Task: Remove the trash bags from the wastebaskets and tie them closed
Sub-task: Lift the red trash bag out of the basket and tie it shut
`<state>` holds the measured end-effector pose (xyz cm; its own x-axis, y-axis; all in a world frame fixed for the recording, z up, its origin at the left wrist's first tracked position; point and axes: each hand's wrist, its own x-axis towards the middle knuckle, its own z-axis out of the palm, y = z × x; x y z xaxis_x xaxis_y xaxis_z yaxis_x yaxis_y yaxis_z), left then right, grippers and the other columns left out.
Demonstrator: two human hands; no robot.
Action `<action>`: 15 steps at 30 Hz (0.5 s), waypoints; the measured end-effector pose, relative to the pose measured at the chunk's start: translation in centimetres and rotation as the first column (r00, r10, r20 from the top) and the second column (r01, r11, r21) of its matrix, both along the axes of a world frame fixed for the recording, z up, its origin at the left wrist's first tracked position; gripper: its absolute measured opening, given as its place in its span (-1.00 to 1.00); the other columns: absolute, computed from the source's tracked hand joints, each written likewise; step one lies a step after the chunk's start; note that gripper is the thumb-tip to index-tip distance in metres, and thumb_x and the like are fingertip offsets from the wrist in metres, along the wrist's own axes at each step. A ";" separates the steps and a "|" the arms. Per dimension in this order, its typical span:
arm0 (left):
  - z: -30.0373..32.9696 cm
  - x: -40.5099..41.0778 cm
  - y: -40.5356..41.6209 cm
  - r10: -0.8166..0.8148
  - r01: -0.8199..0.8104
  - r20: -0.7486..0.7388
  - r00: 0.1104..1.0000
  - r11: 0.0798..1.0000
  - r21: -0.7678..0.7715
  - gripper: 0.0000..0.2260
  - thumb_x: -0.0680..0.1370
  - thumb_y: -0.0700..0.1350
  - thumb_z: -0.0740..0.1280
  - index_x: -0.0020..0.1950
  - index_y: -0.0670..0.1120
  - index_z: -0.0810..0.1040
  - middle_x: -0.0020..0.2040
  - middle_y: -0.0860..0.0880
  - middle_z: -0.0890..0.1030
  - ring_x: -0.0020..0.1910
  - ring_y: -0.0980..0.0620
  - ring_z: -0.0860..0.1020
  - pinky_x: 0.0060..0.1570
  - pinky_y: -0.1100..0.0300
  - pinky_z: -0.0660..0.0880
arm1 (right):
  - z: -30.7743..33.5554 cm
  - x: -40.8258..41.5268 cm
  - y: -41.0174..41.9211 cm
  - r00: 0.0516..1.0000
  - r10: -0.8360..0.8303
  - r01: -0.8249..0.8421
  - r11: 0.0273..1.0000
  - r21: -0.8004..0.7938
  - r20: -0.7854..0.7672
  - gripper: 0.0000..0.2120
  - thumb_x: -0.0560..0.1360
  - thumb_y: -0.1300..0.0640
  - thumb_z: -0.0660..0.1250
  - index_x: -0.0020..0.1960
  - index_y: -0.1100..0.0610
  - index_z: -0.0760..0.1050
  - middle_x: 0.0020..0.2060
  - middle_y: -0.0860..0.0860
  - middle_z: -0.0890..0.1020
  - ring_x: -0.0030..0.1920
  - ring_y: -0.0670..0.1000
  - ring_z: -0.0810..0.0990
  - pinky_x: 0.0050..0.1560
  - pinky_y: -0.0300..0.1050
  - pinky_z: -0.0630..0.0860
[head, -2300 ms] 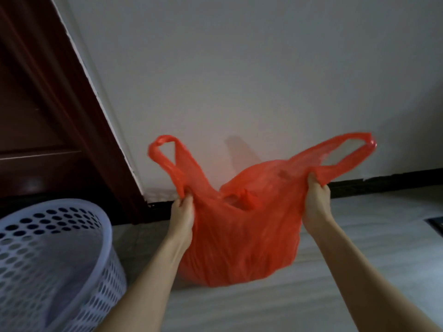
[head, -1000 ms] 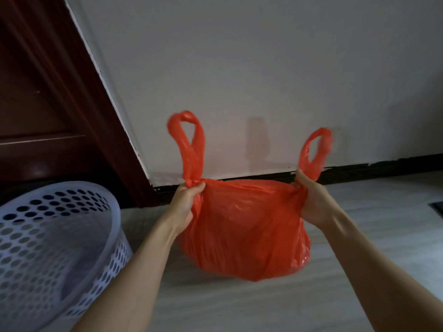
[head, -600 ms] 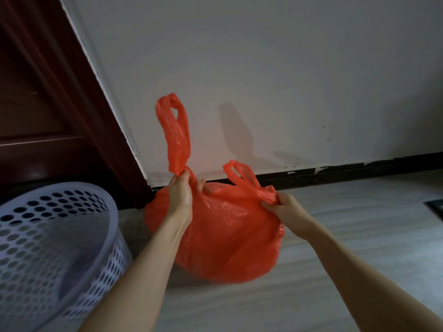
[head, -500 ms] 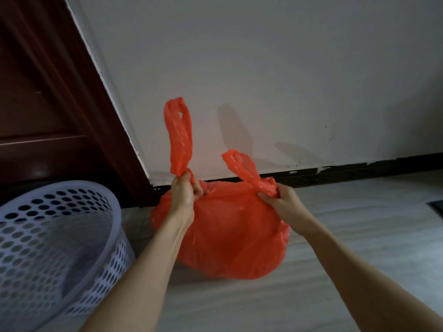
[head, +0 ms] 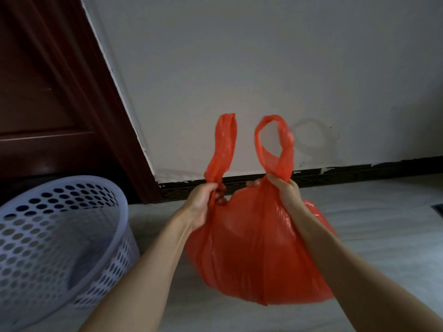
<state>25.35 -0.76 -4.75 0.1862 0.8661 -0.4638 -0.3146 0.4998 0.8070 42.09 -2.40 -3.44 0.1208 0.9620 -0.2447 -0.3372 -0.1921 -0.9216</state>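
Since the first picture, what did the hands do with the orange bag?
The left hand and right hand moved toward each other, gathering the wide-open mouth of the thin orange plastic trash bag. Its two loop handles, once spread far apart, now stand upright side by side, not yet knotted. Both hands kept their grip, and the white perforated plastic wastebasket stayed at the left.

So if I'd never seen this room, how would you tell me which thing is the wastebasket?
Start at the dark wooden door on the left and look down to the floor in front of it. The wastebasket stands there, left of the red bag held up by both hands. It is the only pale plastic tub, and its wall is pierced all over with round holes.
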 end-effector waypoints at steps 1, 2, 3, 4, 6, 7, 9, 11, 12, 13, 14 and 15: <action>0.2 0.1 0.0 -0.012 0.011 0.045 0.999 1.000 0.026 -0.72 0.60 -0.21 0.03 -0.28 -0.14 0.36 -0.51 -0.01 0.38 -0.62 0.14 0.38 -0.41 0.26 0.33 | -0.3 0.4 0.1 0.997 0.002 -0.004 1.000 -0.030 -0.072 -0.76 0.55 0.29 0.15 -0.29 0.22 0.38 -0.58 -0.01 0.59 -0.41 0.01 0.66 -0.27 -0.17 0.61; 0.5 0.1 -0.1 -0.028 0.024 0.086 0.996 0.998 0.054 -0.71 0.61 -0.20 0.01 -0.28 -0.13 0.34 -0.54 -0.01 0.42 -0.60 0.11 0.42 -0.38 0.24 0.39 | -0.8 0.8 0.2 0.993 -0.006 -0.002 0.997 -0.074 -0.116 -0.79 0.54 0.25 0.17 -0.27 0.20 0.38 -0.57 -0.01 0.57 -0.35 0.05 0.64 -0.15 -0.09 0.59; 0.8 0.1 -0.2 -0.045 0.035 0.117 0.992 0.995 0.089 -0.70 0.62 -0.18 -0.01 -0.28 -0.13 0.33 -0.55 -0.03 0.48 -0.58 0.08 0.48 -0.34 0.21 0.46 | -1.0 1.1 0.3 0.995 -0.014 0.002 0.993 -0.114 -0.100 -0.81 0.54 0.22 0.19 -0.26 0.17 0.38 -0.57 -0.03 0.56 -0.33 0.05 0.60 -0.11 -0.06 0.55; 1.1 0.1 -0.3 -0.065 0.048 0.138 0.988 0.991 0.125 -0.70 0.63 -0.18 -0.02 -0.28 -0.13 0.32 -0.54 -0.06 0.53 -0.53 0.04 0.55 -0.29 0.18 0.52 | -1.2 1.4 0.2 0.998 -0.009 0.001 0.990 -0.142 -0.057 -0.81 0.54 0.21 0.19 -0.26 0.15 0.38 -0.57 -0.04 0.55 -0.36 0.02 0.57 -0.15 -0.09 0.51; 1.5 0.4 -0.7 -0.092 0.063 0.164 0.982 0.982 0.177 -0.70 0.63 -0.17 -0.02 -0.28 -0.13 0.33 -0.54 -0.11 0.56 -0.44 -0.04 0.62 -0.22 0.16 0.58 | -1.4 1.7 0.0 1.000 0.014 -0.011 0.983 -0.185 0.017 -0.81 0.54 0.20 0.20 -0.26 0.14 0.41 -0.56 -0.05 0.57 -0.45 -0.05 0.55 -0.28 -0.17 0.46; 1.7 0.6 -0.9 -0.091 0.060 0.150 0.984 0.979 0.196 -0.71 0.62 -0.18 -0.01 -0.27 -0.14 0.34 -0.56 -0.10 0.53 -0.46 -0.05 0.62 -0.22 0.18 0.58 | -1.4 1.6 -0.2 0.998 0.033 -0.021 0.978 -0.207 0.055 -0.83 0.53 0.20 0.22 -0.24 0.15 0.44 -0.50 -0.02 0.59 -0.43 -0.05 0.55 -0.28 -0.16 0.46; 1.7 1.0 -1.2 -0.078 0.064 0.050 0.996 0.972 0.228 -0.73 0.62 -0.18 0.00 -0.25 -0.13 0.33 -0.65 -0.03 0.42 -0.58 -0.01 0.54 -0.37 0.28 0.51 | -1.0 1.4 -0.6 0.993 0.076 -0.051 0.966 -0.253 0.092 -0.88 0.51 0.15 0.25 -0.15 0.17 0.50 -0.34 0.06 0.59 -0.32 0.00 0.56 -0.21 -0.12 0.49; 1.4 1.2 -1.0 -0.052 0.050 0.003 0.999 0.966 0.254 -0.73 0.61 -0.17 -0.01 -0.26 -0.13 0.32 -0.69 0.04 0.28 -0.72 0.08 0.35 -0.61 0.33 0.32 | -0.8 1.4 -0.7 0.994 0.108 -0.098 0.951 -0.294 0.017 -0.83 0.50 0.10 0.26 -0.10 0.17 0.57 -0.30 0.07 0.63 -0.28 0.03 0.60 -0.14 -0.09 0.52; 1.3 1.2 -0.8 -0.031 0.025 0.019 0.999 0.967 0.255 -0.73 0.61 -0.16 -0.02 -0.26 -0.12 0.32 -0.70 0.06 0.23 -0.74 0.12 0.25 -0.66 0.34 0.23 | -0.5 1.2 -0.7 0.991 0.110 -0.128 0.948 -0.292 -0.079 -0.80 0.50 0.09 0.26 -0.12 0.17 0.61 -0.30 0.06 0.66 -0.28 0.02 0.64 -0.11 -0.09 0.52; 1.2 1.1 -0.6 -0.011 0.001 0.042 0.999 0.969 0.246 -0.72 0.61 -0.16 -0.02 -0.26 -0.11 0.32 -0.69 0.08 0.20 -0.74 0.15 0.19 -0.67 0.36 0.19 | -0.3 1.1 -0.8 0.977 0.111 -0.159 0.947 -0.279 -0.181 -0.75 0.51 0.09 0.24 -0.17 0.18 0.63 -0.32 0.05 0.69 -0.30 0.00 0.67 -0.09 -0.11 0.52; 1.1 1.0 -0.5 0.002 -0.016 0.060 0.998 0.972 0.236 -0.72 0.61 -0.16 -0.02 -0.26 -0.11 0.32 -0.68 0.10 0.19 -0.73 0.16 0.16 -0.64 0.36 0.22 | -0.2 0.8 -0.7 0.962 0.108 -0.173 0.951 -0.257 -0.250 -0.71 0.53 0.12 0.21 -0.23 0.19 0.62 -0.37 0.03 0.69 -0.34 -0.02 0.68 -0.10 -0.13 0.51; 1.2 0.9 -0.5 0.009 -0.025 0.071 0.997 0.973 0.227 -0.73 0.61 -0.16 -0.02 -0.26 -0.11 0.33 -0.67 0.10 0.19 -0.72 0.15 0.16 -0.59 0.35 0.28 | -0.3 0.6 -0.5 0.958 0.096 -0.163 0.957 -0.239 -0.269 -0.70 0.55 0.15 0.18 -0.28 0.20 0.57 -0.45 0.01 0.66 -0.40 -0.05 0.66 -0.14 -0.15 0.50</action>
